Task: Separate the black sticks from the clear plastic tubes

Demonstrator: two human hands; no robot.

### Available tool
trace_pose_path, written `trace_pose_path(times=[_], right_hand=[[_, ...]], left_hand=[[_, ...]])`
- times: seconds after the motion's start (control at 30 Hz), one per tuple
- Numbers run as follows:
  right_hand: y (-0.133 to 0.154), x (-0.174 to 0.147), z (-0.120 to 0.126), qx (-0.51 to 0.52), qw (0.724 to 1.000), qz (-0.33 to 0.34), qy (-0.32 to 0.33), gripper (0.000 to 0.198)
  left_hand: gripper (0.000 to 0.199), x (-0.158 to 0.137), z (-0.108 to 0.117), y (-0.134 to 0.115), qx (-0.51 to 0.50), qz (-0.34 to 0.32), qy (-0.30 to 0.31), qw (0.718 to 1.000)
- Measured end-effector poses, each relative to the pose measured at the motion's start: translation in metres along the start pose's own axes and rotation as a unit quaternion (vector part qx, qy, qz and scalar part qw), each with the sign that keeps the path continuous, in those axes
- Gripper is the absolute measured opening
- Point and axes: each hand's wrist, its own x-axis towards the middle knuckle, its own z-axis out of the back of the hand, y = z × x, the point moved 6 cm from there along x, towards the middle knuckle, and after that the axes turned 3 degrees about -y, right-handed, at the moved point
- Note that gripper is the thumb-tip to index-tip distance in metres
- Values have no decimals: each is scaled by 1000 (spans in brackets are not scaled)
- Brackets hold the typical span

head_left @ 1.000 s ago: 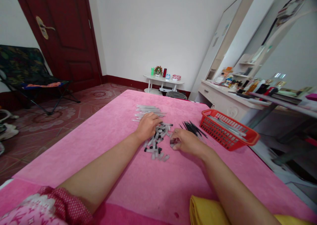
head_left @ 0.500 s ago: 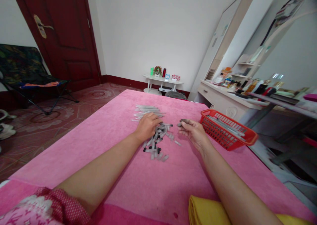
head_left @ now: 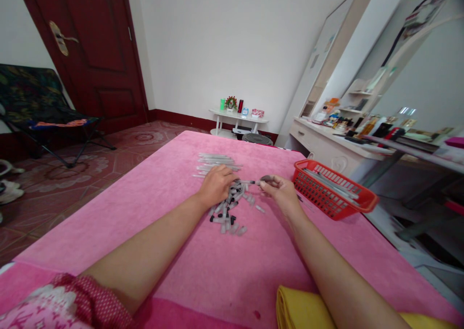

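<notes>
My left hand [head_left: 217,186] is closed around a clear pen [head_left: 246,181], whose black tip points right. My right hand [head_left: 281,191] pinches a small pale piece, which looks like a pen cap [head_left: 258,183], right at that tip. Something dark grey also shows at the right fingers; I cannot make out what it is. Below the left hand lies a loose pile of clear pen caps and small black pieces [head_left: 228,210]. Behind that hand, clear pen barrels [head_left: 213,160] lie side by side on the pink cloth [head_left: 152,198].
A red plastic basket [head_left: 326,201] holding several pens stands on the right of the table. A folded yellow cloth [head_left: 300,309] lies at the near edge under my right forearm. Beyond are a dressing table [head_left: 326,138], a small white table [head_left: 221,111] and a folding chair [head_left: 39,107].
My right hand has moved left, bringing its pinched piece up to the pen's tip. Thin items beside the basket have come into view behind it. My left hand stays in place.
</notes>
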Motion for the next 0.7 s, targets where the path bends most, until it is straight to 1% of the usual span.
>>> trace_pose_path(times=[0.2, 0.27, 0.33, 0.4, 0.47, 0.5, 0.57, 0.6, 0.63, 0.7], right_hand=[[10, 0, -4, -97, 990, 100, -5, 24], [12, 0, -4, -118, 985, 123, -10, 21], [13, 0, -2, -122, 984, 130, -27, 22], [14, 0, 4, -107, 985, 123, -57, 23], [15, 0, 10, -87, 986, 113, -87, 23], [15, 1, 12, -80, 987, 106, -93, 23], [14, 1, 11, -70, 989, 91, -88, 25], [13, 0, 9, -68, 991, 84, -76, 26], [12, 0, 5, -65, 993, 77, -61, 27], [9, -2, -3, -57, 996, 68, -30, 28]], left_hand=[[22, 0, -1, -2, -19, -7, 9, 1000], [22, 0, -1, -2, -24, -7, 10, 1000], [21, 0, -1, 0, -29, -2, 10, 1000], [20, 0, -1, 3, -40, 10, 1, 999], [20, 0, 0, 8, -68, 34, -26, 997], [19, 0, 2, 12, -92, 53, -50, 993], [18, 0, 5, 20, -162, 112, -113, 974], [16, -1, 6, 25, -210, 148, -144, 956], [14, -1, 5, 29, -264, 184, -171, 931], [11, -1, 0, 34, -386, 250, -199, 865]])
